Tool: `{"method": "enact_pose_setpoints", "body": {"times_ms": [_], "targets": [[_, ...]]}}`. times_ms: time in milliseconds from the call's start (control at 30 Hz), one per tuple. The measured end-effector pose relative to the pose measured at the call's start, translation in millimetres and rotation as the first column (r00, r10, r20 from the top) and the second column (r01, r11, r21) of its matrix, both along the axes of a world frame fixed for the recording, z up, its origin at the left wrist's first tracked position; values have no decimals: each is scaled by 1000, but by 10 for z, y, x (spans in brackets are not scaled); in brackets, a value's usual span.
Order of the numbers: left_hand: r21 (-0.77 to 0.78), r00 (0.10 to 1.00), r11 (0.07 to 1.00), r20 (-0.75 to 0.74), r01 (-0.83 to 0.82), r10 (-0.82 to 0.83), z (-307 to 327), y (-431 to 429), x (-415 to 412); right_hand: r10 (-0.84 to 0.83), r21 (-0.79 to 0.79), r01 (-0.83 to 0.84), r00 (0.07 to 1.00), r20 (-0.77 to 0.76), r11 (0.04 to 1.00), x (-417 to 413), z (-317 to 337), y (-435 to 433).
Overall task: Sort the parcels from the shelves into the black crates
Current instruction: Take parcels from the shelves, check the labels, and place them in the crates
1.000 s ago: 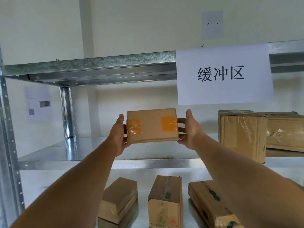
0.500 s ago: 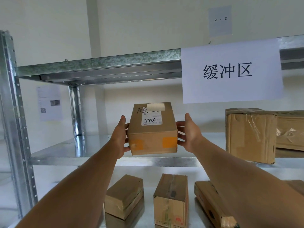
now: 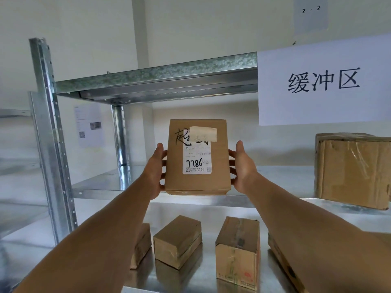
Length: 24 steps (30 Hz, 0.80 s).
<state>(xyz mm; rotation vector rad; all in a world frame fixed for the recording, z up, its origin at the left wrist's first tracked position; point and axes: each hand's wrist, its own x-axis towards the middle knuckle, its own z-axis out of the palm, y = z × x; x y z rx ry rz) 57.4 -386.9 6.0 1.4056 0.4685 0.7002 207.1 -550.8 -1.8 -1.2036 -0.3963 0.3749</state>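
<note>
I had the parcel (image 3: 197, 180) up in front of the middle shelf (image 3: 101, 185), my left hand (image 3: 155, 172) and right hand (image 3: 243, 166) gripping its two sides, fingers (image 3: 232, 154) curled behind. Its white label (image 3: 197, 160) read 7786, with a black scrawl above half under tape (image 3: 203, 133). Further back the hanging sign (image 3: 323, 85) said 缓冲区, and a wall sheet (image 3: 311, 15) read 2 - 2.

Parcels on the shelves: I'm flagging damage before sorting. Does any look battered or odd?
The big box at the right of the middle shelf looks battered: creased front, wrinkled tape. The parcel in the left hand and right hand looks intact, though tape covers part of its handwriting.
</note>
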Motion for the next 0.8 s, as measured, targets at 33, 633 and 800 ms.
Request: {"method": "enact_pose_setpoints", "body": {"times_ms": [33, 633, 800], "targets": [[1, 1000, 1000, -6, -4, 4, -1, 18, -50, 2, -8, -2, 1000, 9, 1000, -34, 1, 56], [8, 956, 966, -141, -259, 257, -339, 1399, -2478, 302, -168, -296, 953, 11, 940, -2247, -275, 1942], [-22, 901, 910, -153, -414, 406, -629, 1889, -3415, 418, -179, -415, 908, -20, 892, -3064, -627, 2728]]}}
